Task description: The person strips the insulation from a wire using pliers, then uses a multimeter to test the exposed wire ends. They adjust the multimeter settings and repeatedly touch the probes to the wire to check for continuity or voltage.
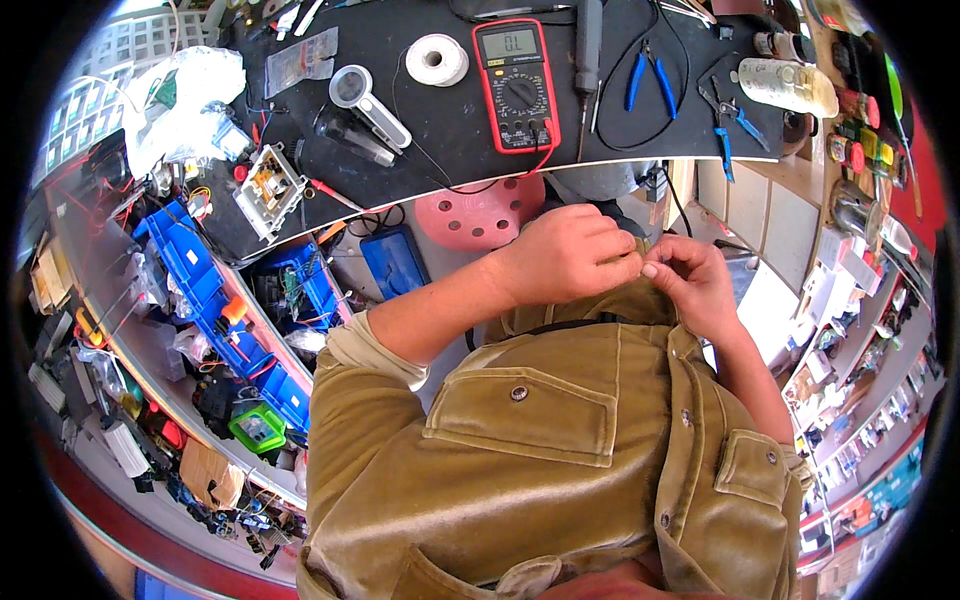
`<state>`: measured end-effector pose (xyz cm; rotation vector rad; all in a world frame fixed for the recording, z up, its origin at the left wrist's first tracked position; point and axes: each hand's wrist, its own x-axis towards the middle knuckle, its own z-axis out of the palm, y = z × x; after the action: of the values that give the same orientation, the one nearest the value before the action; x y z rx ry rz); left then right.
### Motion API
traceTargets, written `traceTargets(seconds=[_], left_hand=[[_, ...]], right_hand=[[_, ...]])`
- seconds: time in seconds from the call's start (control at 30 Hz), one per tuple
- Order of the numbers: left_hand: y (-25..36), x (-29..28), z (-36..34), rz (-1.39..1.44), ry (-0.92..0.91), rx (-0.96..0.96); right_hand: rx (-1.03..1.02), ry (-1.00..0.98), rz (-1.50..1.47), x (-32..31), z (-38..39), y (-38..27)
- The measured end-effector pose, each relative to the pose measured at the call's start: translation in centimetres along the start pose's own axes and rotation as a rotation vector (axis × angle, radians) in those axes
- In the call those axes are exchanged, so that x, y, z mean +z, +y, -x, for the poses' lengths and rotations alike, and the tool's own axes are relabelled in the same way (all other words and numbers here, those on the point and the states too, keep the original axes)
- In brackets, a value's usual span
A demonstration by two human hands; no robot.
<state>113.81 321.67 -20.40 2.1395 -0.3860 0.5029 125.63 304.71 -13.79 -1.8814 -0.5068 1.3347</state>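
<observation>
My left hand (575,255) and my right hand (690,280) meet at my lap, over the brown garment (520,470) I wear. Both have their fingertips pinched together on something small that I cannot make out, partly hidden by the fingers. Just beyond them, under the bench, is a pink stool seat (460,220) with holes. On the black bench mat (630,135) ahead lie a red multimeter (515,85), a white spool (437,60), a magnifier (375,110), blue pliers (668,85) and a blue-handled tool (725,130).
An open white housing with a circuit board (268,185) sits at the bench's left end, near crumpled plastic (190,90). Blue bins (210,290) fill the left shelving. A bottle (785,85) stands at back right, beside shelves of small parts (860,300). A blue case (395,260) lies below the bench.
</observation>
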Motion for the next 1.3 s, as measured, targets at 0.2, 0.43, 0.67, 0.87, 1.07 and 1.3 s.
traceTargets(seconds=[0.2,0.43,0.67,0.87,1.07,1.3], left_hand=[[0.9,0.3,-0.2,0.858,-0.244,-0.814],[2.1,0.2,-1.0,0.247,0.075,-0.498],[1.4,0.5,-0.2,0.281,-0.052,-0.407],[0.5,1.7,1.1,1.645,-0.280,-1.099],[1.9,0.7,-0.2,0.443,-0.097,-0.665],[1.8,0.4,-0.2,0.265,-0.052,-0.407]], right_hand=[[-0.033,0.014,0.127,0.4,0.1,-0.2],[-0.002,0.109,-0.023,0.6,0.2,0.6],[-0.011,0.130,-0.024,0.5,0.3,0.7],[-0.134,0.149,0.120,1.0,0.4,0.3],[-0.034,0.181,0.010,0.9,0.6,1.1],[-0.009,0.141,-0.063,1.0,0.8,0.7]])
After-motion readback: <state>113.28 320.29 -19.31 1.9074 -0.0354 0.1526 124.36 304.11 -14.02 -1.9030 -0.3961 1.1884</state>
